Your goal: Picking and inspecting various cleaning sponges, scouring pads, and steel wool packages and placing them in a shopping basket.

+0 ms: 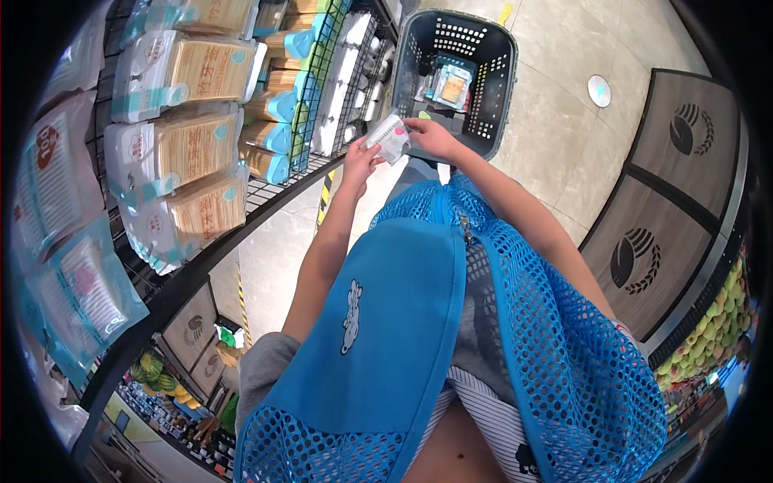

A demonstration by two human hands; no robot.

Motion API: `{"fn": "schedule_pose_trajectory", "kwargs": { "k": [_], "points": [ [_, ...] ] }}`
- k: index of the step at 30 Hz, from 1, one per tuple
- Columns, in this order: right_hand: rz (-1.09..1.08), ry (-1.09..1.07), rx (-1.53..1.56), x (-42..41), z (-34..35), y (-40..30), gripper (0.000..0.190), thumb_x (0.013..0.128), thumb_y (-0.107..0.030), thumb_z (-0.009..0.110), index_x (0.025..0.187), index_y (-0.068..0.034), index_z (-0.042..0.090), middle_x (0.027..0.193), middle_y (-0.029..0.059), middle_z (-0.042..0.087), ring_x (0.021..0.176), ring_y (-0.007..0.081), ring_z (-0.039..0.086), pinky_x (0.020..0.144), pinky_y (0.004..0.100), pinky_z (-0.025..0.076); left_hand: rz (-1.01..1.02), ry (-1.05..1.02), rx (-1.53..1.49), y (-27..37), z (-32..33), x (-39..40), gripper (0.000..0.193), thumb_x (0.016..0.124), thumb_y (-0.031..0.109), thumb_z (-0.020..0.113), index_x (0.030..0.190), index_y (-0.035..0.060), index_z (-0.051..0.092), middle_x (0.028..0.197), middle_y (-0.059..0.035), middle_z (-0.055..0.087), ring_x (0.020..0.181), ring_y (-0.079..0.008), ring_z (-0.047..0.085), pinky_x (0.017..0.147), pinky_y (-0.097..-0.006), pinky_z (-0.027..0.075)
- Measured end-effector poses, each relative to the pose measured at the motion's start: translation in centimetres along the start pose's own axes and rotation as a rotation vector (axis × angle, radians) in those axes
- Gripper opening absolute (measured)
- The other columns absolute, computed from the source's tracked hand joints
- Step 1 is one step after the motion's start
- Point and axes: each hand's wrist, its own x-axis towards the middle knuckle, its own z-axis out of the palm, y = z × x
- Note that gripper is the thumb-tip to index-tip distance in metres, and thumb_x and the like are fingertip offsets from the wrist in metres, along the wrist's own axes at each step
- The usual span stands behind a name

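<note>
Both my hands hold a small clear plastic packet with white and pink printing and a row of small items inside. My left hand grips its lower left edge, thumb on top. At its upper right edge, the fingers of my right hand pinch it. Just beyond the hands a dark plastic shopping basket stands on the floor, with several packets lying at its bottom. What the small items in the held packet are, I cannot tell.
Shelves on the left carry bags of bamboo toothpicks, toothpick boxes and bags of cotton swabs. A black shelf edge runs near my left arm. Wood-panelled produce stands with green fruit are at right.
</note>
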Motion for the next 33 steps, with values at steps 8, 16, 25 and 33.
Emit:
{"fn": "schedule_pose_trajectory", "kwargs": {
  "k": [8,16,25,33],
  "points": [
    [-0.060,0.019,-0.222,-0.7,-1.4,1.9,0.033,0.068,-0.016,0.041,0.097,-0.002,0.047,0.094,0.0160,0.050,0.088,0.0255,0.047,0.078,0.0287,0.035,0.237,0.299,-0.060,-2.2,-5.0,1.9,0.030,0.070,0.011,0.053,0.096,0.0081,0.038,0.079,-0.0029,0.052,0.059,-0.0098,0.052,0.040,-0.0149,0.031],
    [0.346,0.246,-0.505,-8.2,-9.4,10.8,0.031,0.068,-0.015,0.039,0.095,-0.001,0.048,0.093,0.0175,0.049,0.088,0.0262,0.047,0.078,0.0301,0.035,0.182,0.557,-0.392,-2.1,-6.6,4.9,0.025,0.068,0.007,0.053,0.091,0.0020,0.045,0.083,-0.0072,0.050,0.069,-0.0175,0.050,0.056,-0.0245,0.041],
    [0.557,0.329,-0.423,-16.2,-11.7,13.8,0.034,0.066,-0.013,0.041,0.096,0.001,0.047,0.095,0.0165,0.049,0.089,0.0243,0.047,0.078,0.0282,0.035,0.247,0.717,-0.435,-4.6,-11.7,8.5,0.031,0.073,0.013,0.045,0.102,0.0043,0.040,0.092,-0.0024,0.047,0.077,-0.0155,0.046,0.065,-0.0263,0.038],
    [0.523,0.224,-0.309,-15.5,-10.4,14.2,0.034,0.069,-0.021,0.045,0.094,0.001,0.049,0.090,0.0172,0.051,0.085,0.0240,0.049,0.074,0.0285,0.037,0.150,0.841,-0.328,-2.8,-10.2,7.3,0.043,0.070,0.022,0.049,0.108,0.0068,0.036,0.105,-0.0039,0.042,0.090,-0.0163,0.042,0.077,-0.0282,0.033]
  ]
}}
